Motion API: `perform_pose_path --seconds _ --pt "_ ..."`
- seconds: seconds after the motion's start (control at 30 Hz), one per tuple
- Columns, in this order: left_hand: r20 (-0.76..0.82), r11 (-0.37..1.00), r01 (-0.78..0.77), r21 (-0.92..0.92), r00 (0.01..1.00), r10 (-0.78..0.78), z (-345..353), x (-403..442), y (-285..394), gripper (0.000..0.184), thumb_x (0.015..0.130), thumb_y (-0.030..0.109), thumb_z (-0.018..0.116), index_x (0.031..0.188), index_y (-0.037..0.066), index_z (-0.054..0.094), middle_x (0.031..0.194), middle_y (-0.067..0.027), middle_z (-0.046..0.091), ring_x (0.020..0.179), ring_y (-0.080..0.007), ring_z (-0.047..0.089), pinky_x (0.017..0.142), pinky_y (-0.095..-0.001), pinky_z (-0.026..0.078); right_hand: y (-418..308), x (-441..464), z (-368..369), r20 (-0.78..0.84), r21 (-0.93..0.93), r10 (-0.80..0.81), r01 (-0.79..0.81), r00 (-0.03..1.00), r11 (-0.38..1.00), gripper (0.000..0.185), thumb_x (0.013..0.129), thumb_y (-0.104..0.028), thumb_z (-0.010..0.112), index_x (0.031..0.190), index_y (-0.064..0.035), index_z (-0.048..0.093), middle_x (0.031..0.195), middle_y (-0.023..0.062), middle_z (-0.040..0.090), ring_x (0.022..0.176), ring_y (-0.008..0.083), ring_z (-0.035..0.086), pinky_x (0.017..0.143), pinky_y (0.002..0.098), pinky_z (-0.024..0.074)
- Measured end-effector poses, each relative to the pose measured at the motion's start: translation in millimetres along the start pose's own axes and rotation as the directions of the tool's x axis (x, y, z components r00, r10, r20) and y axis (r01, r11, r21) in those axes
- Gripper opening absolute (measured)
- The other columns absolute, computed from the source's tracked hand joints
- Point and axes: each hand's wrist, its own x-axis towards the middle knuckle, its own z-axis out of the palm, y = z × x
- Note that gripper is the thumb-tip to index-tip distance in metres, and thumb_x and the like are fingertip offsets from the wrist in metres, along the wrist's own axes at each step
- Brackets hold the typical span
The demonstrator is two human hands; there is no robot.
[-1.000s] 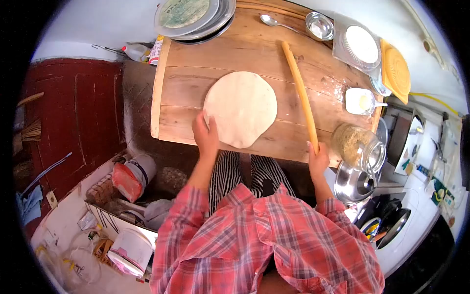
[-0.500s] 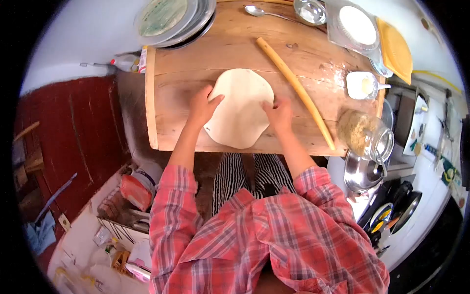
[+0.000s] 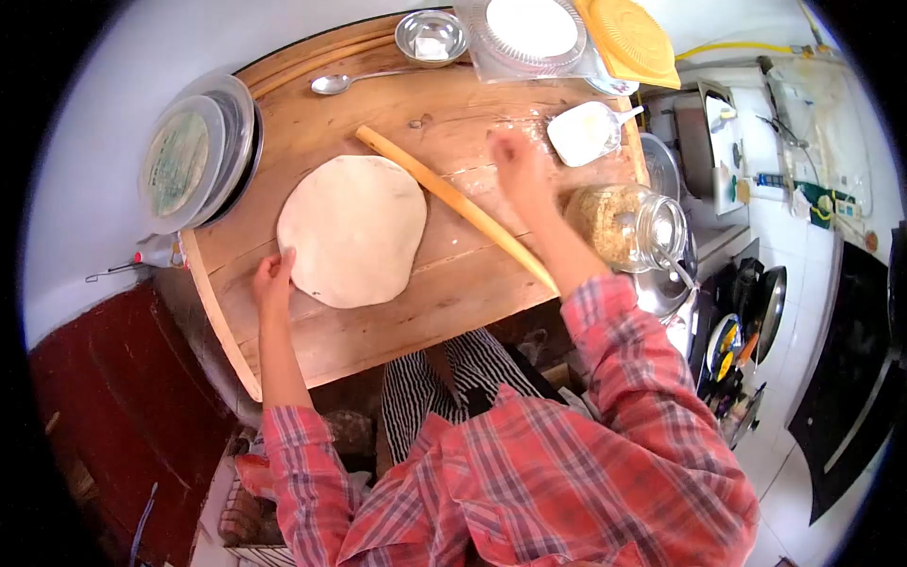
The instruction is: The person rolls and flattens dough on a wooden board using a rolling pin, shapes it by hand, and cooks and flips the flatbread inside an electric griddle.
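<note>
A round, flat sheet of dough (image 3: 354,231) lies on the wooden table. My left hand (image 3: 274,279) is at its left edge, thumb and fingers pinched on the rim. My right hand (image 3: 521,170) is over a floury patch on the right of the table, smeared by motion; its fingers look curled, but I cannot make out whether they hold anything. Between the dough and my right arm a long wooden rolling pin (image 3: 458,208) lies at a slant. Near my right hand is a white scoop-like container (image 3: 584,134) with a handle.
Beside my right forearm a glass jar (image 3: 661,230) of yellowish crumbly stuff lies tilted, a spoon handle at its mouth. Stacked lidded pans (image 3: 241,142) stand at the left. Along the back are a spoon (image 3: 333,84), a metal bowl (image 3: 433,54) and a yellow lid (image 3: 631,42).
My right hand has let go of the dough and moved right, over the floury patch. My left hand stays at the dough's edge. The view has turned toward the right.
</note>
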Motion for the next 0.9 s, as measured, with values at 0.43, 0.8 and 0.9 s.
perform_pose_path --seconds 0.43,0.8,0.9 --pt "0.023 0.967 0.132 -0.216 0.991 -0.13 -2.6 -25.8 0.2 0.057 0.085 0.051 0.065 0.115 0.002 0.057 0.104 -0.0099 0.067 0.089 -0.0173 0.066 0.078 -0.0302 0.052 160.2 112.2 -33.0 -0.135 -0.73 0.176 -0.218 0.975 0.647 0.023 0.088 -0.019 0.054 0.088 -0.004 0.071 0.091 0.0188 0.069 0.088 0.0333 0.067 0.074 0.0439 0.0525" --pt "0.046 0.943 0.159 -0.291 0.987 -0.152 -3.0 -23.0 0.5 0.055 0.086 0.052 0.063 0.106 0.001 0.059 0.092 -0.0101 0.067 0.08 -0.0176 0.066 0.072 -0.0312 0.054 151.9 123.9 -56.5 -0.131 -0.669 -0.059 -0.045 0.99 0.742 0.018 0.082 -0.018 0.062 0.091 -0.0092 0.075 0.091 0.017 0.07 0.085 0.0321 0.069 0.076 0.0406 0.0534" --pt "0.024 0.938 0.132 -0.321 0.991 -0.131 -1.9 -27.8 3.7 0.052 0.088 0.051 0.061 0.103 0.001 0.059 0.091 -0.0103 0.067 0.079 -0.0179 0.066 0.072 -0.0319 0.055 52.4 81.4 -47.4 0.141 -0.329 0.109 -0.057 0.984 0.943 0.028 0.077 -0.023 0.07 0.097 -0.0041 0.073 0.083 0.0135 0.071 0.076 0.021 0.069 0.068 0.0332 0.0517"
